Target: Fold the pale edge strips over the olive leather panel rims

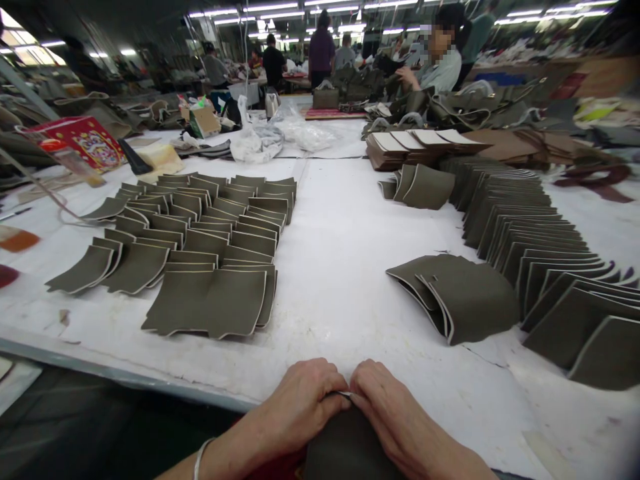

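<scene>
The left hand and the right hand pinch (with fingers close together) the pale top edge of a dark olive, leather-like sheet, which lies below and between them, at the white-covered desk's near edge.

We see a factory workshop: rows of curved olive-grey leather-like panels on a white-topped table, people beyond its far edge, long white tube lights.
</scene>
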`<state>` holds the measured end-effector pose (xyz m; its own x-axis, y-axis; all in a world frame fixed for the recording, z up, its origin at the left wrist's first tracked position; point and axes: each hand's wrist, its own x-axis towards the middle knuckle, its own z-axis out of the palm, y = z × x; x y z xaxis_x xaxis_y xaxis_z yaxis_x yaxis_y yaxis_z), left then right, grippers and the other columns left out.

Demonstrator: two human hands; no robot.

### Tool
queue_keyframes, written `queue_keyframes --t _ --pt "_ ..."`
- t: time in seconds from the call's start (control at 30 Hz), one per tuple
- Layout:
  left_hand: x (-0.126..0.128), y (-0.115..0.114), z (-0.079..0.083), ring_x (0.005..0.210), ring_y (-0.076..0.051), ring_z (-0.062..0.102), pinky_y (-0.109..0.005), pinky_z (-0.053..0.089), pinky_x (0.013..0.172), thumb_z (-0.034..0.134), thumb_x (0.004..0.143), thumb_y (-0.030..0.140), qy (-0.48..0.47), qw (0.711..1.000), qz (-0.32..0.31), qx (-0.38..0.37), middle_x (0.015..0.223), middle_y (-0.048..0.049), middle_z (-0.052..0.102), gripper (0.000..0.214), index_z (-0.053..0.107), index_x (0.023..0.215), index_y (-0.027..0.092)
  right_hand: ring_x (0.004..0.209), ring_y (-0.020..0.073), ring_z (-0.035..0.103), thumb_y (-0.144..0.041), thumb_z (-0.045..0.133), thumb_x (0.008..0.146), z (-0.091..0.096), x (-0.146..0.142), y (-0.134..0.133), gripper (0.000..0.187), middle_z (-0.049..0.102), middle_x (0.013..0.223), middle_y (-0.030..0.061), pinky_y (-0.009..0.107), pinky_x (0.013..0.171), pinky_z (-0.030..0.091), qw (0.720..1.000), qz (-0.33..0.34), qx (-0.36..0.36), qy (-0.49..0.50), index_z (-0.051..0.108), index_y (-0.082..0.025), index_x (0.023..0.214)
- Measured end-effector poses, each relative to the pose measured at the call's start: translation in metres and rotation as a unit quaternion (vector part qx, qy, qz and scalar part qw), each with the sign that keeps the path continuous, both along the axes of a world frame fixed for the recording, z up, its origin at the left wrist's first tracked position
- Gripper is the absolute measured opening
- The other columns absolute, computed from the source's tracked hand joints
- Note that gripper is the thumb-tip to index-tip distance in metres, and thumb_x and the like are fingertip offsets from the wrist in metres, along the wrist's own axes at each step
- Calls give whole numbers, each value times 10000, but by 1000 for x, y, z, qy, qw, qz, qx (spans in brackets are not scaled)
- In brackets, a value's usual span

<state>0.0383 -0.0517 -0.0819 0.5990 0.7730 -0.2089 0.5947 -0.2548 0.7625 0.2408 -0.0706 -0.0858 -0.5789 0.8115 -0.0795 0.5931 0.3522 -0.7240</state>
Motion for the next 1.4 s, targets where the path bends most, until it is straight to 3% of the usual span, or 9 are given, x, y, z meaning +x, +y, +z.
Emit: queue_keyframes --t 0.13,0.23,0.33,0.43,0.83,1.03,1.17,1.27,1.4 --pt "3 -3 -1 801 -126 580 -211 387 729 562 930 252 -11 1000 -5 2 794 23 629 184 662 787 193 875 211 522 -122 458 940 3 12 -1 112 555 957 28 366 776 460 999 -19 -7 43 486 -225 973" --pt "3 -2 0 802 -119 575 -205 379 718 589 918 245 -15 1000 0 -4 783 32 620 177 652 763 188 967 202 519 -104 567 911 6 17 1 261 582 1036 14 352 847 435 999 -12 3 42 502 -243 1123" --pt "2 -1 1 770 -119 569 -209 377 693 579 931 287 -20 1000 4 -7 761 26 614 216 661 761 182 905 187 532 -129 599 934 9 16 6 111 606 938 -10 349 831 392 999 25 24 -3 579 -237 952" --pt "2 -2 0 761 -122 569 -216 377 692 568 940 315 -21 1000 10 -6 750 21 614 247 664 758 178 859 177 530 -171 600 959 8 14 9 134 604 863 -20 354 814 345 998 42 36 -18 565 -213 837" --pt "3 -5 5 749 -124 562 -228 362 671 591 923 279 7 999 29 -21 717 21 611 262 656 691 176 839 173 484 -364 350 1070 10 44 3 404 596 805 -33 379 801 260 998 50 32 -34 460 -194 721" --pt "17 -1 6 857 -166 574 -254 374 745 645 882 282 45 999 -19 9 841 13 670 79 704 892 231 836 187 469 -410 341 1063 8 42 2 413 594 818 -15 379 783 261 997 47 44 -36 468 -197 733" --pt "27 -2 6 770 -156 580 -255 363 696 554 935 301 63 996 -53 29 771 7 651 244 645 734 195 812 189 468 -450 268 1066 4 42 2 470 593 796 -4 373 763 269 996 45 55 -47 471 -199 724" --pt "17 -4 0 761 -156 591 -249 357 678 514 945 322 75 996 -42 4 782 4 655 270 626 736 192 778 184 490 -528 201 1051 0 49 -4 545 589 757 4 362 756 289 997 30 45 -61 446 -200 691" --pt "-7 1 -22 777 -171 602 -245 366 679 362 972 386 47 996 -68 -21 805 -30 659 388 634 783 185 723 174 493 -613 129 1016 -9 57 -9 587 542 691 -2 345 744 317 996 -5 79 -38 339 -208 648"
